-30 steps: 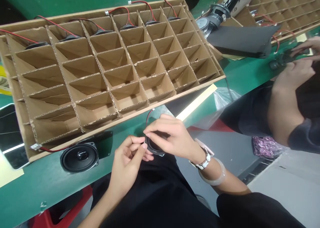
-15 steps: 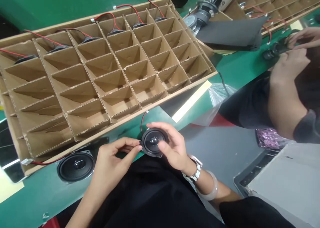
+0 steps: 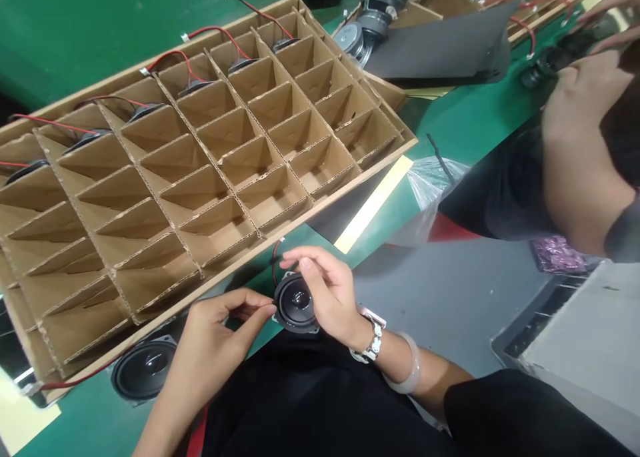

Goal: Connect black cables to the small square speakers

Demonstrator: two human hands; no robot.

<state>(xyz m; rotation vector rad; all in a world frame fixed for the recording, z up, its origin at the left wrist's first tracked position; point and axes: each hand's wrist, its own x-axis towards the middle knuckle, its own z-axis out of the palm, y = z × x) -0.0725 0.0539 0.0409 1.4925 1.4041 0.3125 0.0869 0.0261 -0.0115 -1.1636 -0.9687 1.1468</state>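
Note:
A round black speaker (image 3: 296, 301) with a red wire lies at the table's near edge, in front of my body. My left hand (image 3: 225, 330) pinches at the speaker's left rim with thumb and index finger; whatever is between the fingertips is too small to make out. Around the speaker's right side is my right hand (image 3: 333, 297), its thumb raised and its fingers apart, touching or very near the rim. Another black speaker (image 3: 143, 369) rests on the green table (image 3: 90, 423), left of my left forearm.
A divided cardboard box (image 3: 220, 270) spans the left and middle, with wired speakers in its far row. Stacked speakers (image 3: 375, 20) and a dark sheet (image 3: 445, 47) are behind it. At right, a person's arm (image 3: 580, 143) reaches over the table near a plastic bag (image 3: 433, 183).
My right thumb has lifted off the speaker's face. The view has shifted, so the box appears lower and further left. My left hand keeps its pinch at the rim.

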